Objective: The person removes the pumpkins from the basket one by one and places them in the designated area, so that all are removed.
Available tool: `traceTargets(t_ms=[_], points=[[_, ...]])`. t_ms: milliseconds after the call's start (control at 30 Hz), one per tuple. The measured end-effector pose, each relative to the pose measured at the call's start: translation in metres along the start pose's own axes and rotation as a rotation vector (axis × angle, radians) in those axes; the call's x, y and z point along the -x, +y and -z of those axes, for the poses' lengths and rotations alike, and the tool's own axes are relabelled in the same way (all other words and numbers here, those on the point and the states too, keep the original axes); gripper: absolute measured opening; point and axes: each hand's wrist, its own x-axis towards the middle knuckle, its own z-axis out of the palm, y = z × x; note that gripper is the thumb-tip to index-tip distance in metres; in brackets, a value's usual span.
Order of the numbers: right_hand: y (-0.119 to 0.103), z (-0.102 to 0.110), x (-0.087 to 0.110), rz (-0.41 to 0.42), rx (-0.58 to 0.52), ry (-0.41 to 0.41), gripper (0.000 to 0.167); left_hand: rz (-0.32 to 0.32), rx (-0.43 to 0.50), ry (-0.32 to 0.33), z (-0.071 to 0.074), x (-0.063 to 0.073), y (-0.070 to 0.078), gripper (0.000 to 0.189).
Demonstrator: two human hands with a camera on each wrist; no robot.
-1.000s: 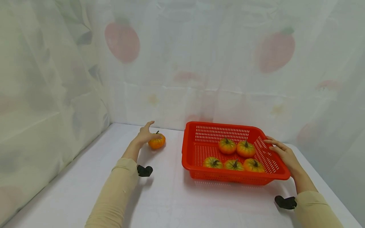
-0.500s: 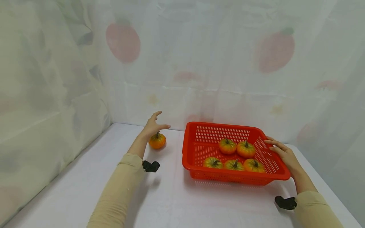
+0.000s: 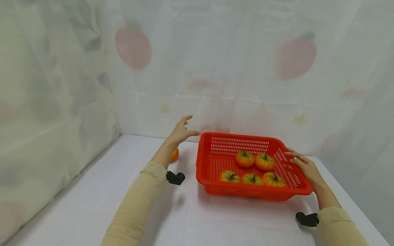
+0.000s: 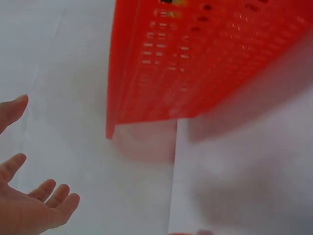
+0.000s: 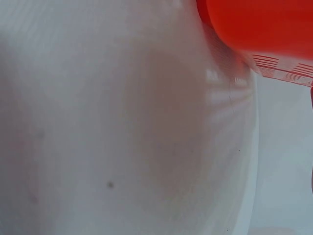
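My left hand (image 3: 181, 133) is in the air just left of the red plastic basket (image 3: 203, 147), thumb and fingers spread apart with nothing between them. In the left wrist view the same hand (image 4: 29, 210) shows its spread fingers, away from the basket's red wall (image 4: 161, 73). Behind my left wrist, a small orange pumpkin (image 3: 174, 155) sits on the table, mostly hidden by the arm. My right hand (image 3: 309, 169) holds the basket's right rim, fingers lying over the edge. Several orange and green pumpkins (image 3: 264, 162) with stems lie inside the basket.
A white cloth covers the table (image 3: 191, 218). Pale curtains printed with fruit (image 3: 133, 48) stand right behind the table and along its left and right sides. A dark wrist mount (image 3: 175, 178) sticks out from each sleeve.
My left hand has risen from the lone pumpkin and moved right toward the basket's left rim, carrying nothing. That pumpkin, my right hand and the basket stay in place.
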Motion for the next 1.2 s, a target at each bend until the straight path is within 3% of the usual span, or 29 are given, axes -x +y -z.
traceTargets(t_ms=[400, 967, 1200], points=[[-0.001, -0.002, 0.000, 0.003, -0.005, 0.014, 0.038, -0.058, 0.066, -0.111, -0.036, -0.006, 0.031, 0.081], [0.000, 0.000, 0.003, 0.016, -0.010, 0.025, 0.038, 0.011, 0.137, -0.196, -0.088, -0.010, 0.063, 0.079], [0.002, 0.000, 0.004, 0.031, -0.044, 0.017, 0.037, 0.074, 0.194, -0.156, -0.115, -0.016, 0.069, 0.079]])
